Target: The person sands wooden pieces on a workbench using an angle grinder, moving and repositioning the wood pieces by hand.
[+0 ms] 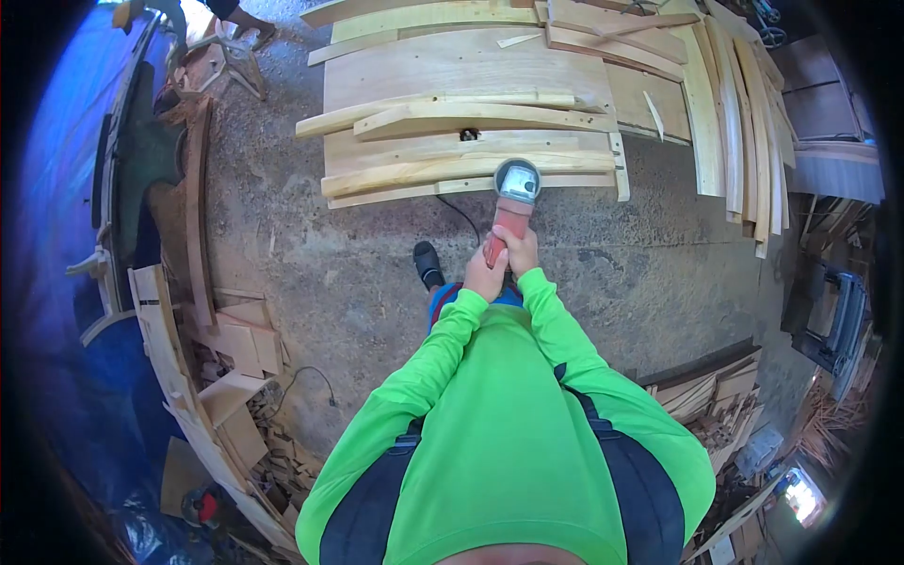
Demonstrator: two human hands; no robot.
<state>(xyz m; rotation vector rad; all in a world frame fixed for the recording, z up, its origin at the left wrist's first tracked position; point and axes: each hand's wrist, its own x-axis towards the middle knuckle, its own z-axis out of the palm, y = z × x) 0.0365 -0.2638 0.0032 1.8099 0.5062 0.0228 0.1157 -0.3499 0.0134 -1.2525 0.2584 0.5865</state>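
Note:
In the head view, both my hands are closed around the red body of an angle grinder (509, 222). My left hand (484, 277) wraps the rear end, and my right hand (522, 252) grips just ahead of it on the right side. The grinder's round metal head points away from me, over the near edge of a pale wooden board (574, 182). Whether the disc touches the wood cannot be made out. Long curved wooden strips (414, 176) lie across the stack in front of me. A dark cord (461, 215) shows to the left of the grinder.
Narrow planks (744, 132) stick out at the right of the stack. On the left, a brown beam (197, 207) and wood offcuts (250, 339) lie on the concrete floor (311, 245). More scrap wood (706, 386) sits at right. Another person's foot (264, 36) is at top left.

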